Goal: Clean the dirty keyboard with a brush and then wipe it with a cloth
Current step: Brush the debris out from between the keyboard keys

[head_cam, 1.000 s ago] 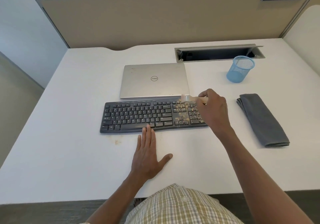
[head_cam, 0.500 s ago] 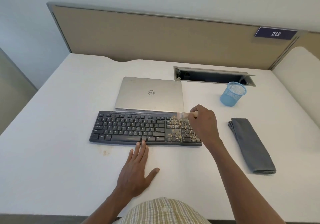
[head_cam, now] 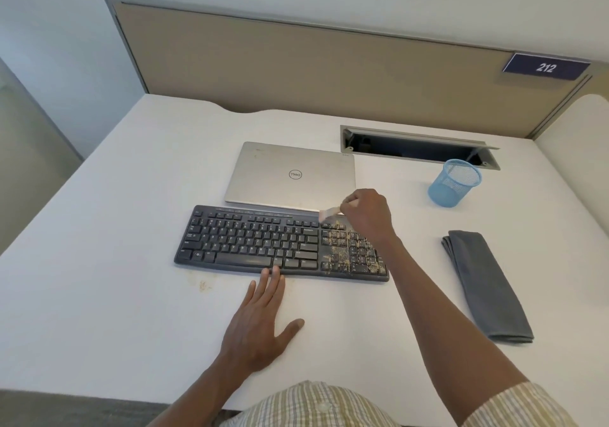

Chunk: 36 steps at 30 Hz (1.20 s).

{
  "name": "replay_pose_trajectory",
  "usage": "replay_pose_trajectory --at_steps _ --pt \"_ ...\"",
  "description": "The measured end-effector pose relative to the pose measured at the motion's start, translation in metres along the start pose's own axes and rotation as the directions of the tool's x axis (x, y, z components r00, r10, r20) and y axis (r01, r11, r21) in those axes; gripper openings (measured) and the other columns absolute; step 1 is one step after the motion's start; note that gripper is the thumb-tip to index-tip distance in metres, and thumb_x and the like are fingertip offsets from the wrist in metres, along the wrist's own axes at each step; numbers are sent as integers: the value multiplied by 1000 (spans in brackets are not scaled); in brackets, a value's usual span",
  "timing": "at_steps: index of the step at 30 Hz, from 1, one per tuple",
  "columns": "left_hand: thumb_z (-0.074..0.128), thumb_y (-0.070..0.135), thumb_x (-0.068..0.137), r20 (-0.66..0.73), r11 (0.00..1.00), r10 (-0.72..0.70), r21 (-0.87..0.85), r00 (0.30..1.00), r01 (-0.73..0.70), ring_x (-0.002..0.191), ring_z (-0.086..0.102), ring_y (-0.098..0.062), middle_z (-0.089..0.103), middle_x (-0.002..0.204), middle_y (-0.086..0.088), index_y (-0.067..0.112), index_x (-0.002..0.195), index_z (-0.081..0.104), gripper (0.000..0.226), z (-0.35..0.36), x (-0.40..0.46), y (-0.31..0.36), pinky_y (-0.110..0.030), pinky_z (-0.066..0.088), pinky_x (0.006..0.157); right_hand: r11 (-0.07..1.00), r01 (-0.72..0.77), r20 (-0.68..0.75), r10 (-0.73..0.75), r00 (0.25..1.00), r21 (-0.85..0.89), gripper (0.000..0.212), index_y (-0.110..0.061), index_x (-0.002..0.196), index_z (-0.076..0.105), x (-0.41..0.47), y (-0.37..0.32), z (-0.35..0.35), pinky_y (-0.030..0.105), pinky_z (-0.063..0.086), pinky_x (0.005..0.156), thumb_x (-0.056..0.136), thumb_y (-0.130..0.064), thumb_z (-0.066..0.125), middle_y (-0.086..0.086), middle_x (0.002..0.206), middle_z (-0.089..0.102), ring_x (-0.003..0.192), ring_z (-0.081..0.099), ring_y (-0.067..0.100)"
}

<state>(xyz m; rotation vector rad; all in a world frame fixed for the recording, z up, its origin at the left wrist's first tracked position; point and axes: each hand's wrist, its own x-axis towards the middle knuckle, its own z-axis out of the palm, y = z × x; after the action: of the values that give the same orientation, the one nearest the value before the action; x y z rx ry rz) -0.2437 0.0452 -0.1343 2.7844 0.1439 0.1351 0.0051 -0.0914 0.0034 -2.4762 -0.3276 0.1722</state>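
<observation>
Over keyboard (head_cam: 257, 242): right hand (head_cam: 369, 215) grips brush (head_cam: 329, 212); left hand (head_cam: 260, 324) flat, fingers straight.

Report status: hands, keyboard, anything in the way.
Right hand grips brush at keyboard's top right edge. Left hand flat on desk, fingers touching its front edge. Crumbs cover numpad. Nothing in the way.

Black keyboard (head_cam: 257, 242) with tan crumbs speckled over its right side, silver laptop (head_cam: 290, 172), white counter (head_cam: 99, 294), blue mesh cup (head_cam: 454, 182), dark grey cloth (head_cam: 484, 285), beige divider (head_cam: 296, 67), and a tan-and-white plaid shirt (head_cam: 309, 407).
</observation>
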Motion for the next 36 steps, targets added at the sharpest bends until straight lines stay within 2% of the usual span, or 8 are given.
replay_pose_trajectory --at_steps 3,8,13,19,23,27,31,36 --pt "28 74 99 0 1000 -2 3 1000 2 156 -12 -13 -4 170 1 15 162 8 89 -1 -1 1 -32 -1 124 999 -12 24 13 1000 -44 10 -13 85 72 7 3 6 27 49 69 82 -19 64 1 93 69 82 63 18" --pt "29 74 99 -2 1000 -1 3 1000 1 156 -10 -14 -1 171 0 14 162 11 89 0 -1 0 -32 0 124 991 -71 12 73 997 -117 11 -6 82 72 11 16 -2 31 55 65 80 -15 66 7 79 72 71 67 22" --pt "32 72 99 -12 1000 -4 -9 1000 4 157 -8 -15 -2 171 2 13 162 12 89 -1 -1 1 -33 2 124 990 -37 -51 31 998 -134 8 -9 80 68 18 4 -10 24 42 53 84 -14 65 2 72 64 65 61 19" --pt "34 71 99 -5 1000 -3 -1 1000 3 157 -6 -16 3 171 -1 12 162 14 88 0 -1 0 -33 4 124 986 -38 31 44 999 -165 9 -9 82 73 19 10 -2 27 50 60 82 -14 66 4 76 70 70 66 22" --pt "35 70 98 -5 1000 -6 -6 1000 6 157 -5 -17 2 171 0 12 162 14 89 0 -1 0 -33 4 124 972 -90 -9 90 996 -219 10 -6 82 71 22 22 -17 26 47 54 80 -14 66 5 71 68 64 63 21" --pt "34 70 98 -2 1000 -13 -3 1000 13 157 -7 -16 0 171 2 14 162 12 89 0 0 0 -34 5 124 988 -53 -47 47 998 -147 9 -9 79 71 27 11 -19 24 41 52 83 -16 66 1 68 64 61 59 16" --pt "35 70 98 6 1000 -18 -3 1000 18 157 -8 -15 0 171 2 14 162 12 88 0 0 0 -33 3 124 984 -77 -10 76 997 -163 11 -6 84 72 25 16 -9 26 46 55 83 -15 67 3 71 66 65 63 20" --pt "35 70 98 11 1000 -20 -6 1000 20 156 -10 -14 -3 171 3 14 162 11 88 0 0 0 -31 0 124 961 -132 -40 126 991 -244 10 -7 84 72 19 34 -22 27 48 55 80 -15 66 6 74 69 67 65 23"
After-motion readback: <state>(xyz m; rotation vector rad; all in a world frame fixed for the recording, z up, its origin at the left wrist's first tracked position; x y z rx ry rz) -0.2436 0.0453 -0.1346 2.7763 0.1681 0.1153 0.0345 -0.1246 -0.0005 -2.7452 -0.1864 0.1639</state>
